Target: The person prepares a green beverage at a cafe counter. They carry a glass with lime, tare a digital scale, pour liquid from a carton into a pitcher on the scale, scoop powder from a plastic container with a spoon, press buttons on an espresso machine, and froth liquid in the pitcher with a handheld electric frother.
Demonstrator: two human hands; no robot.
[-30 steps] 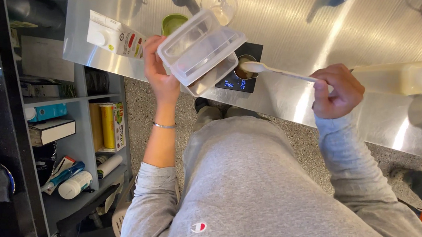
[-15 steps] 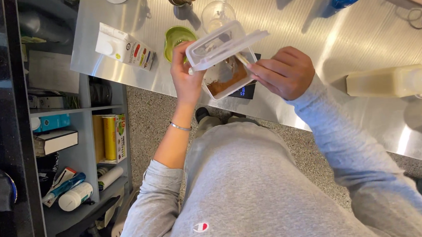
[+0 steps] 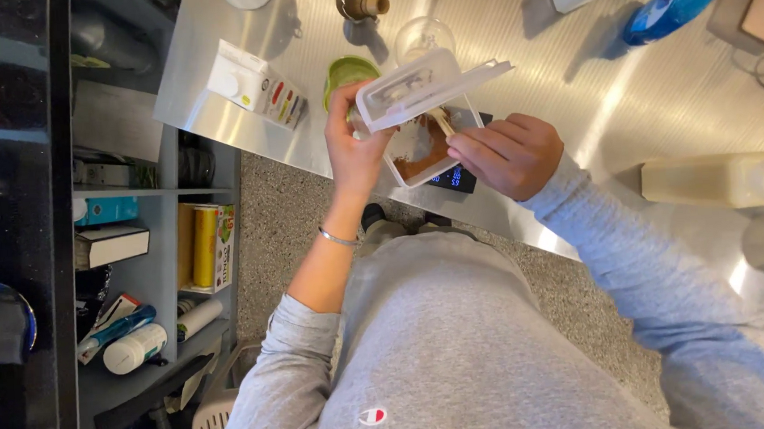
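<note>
Right now the clear plastic container (image 3: 426,144) sits tilted above the near edge of the steel counter (image 3: 571,94), its mouth turned toward the person, brown powder (image 3: 420,149) banked inside. Its hinged lid (image 3: 422,88) stands flipped open above it, long axis running across the view, slanting up toward the right. The left hand (image 3: 352,145) grips the container's left end, fingers wrapped round the wall, thumb on the lid side. A pale spoon (image 3: 441,122) dips into the powder, handle slanting down-right from the container into the right hand (image 3: 508,154), which is curled shut around it, knuckles up, just right of the container. Directly under the container, a dark digital scale (image 3: 454,179) peeks out, its display lit. Beyond the container, a green-lidded jar (image 3: 347,72) and a clear glass (image 3: 423,37) stand close behind it. Left of the container, a small white carton (image 3: 252,87) lies on its side. Well right of it stands a pale bottle (image 3: 725,180).
</note>
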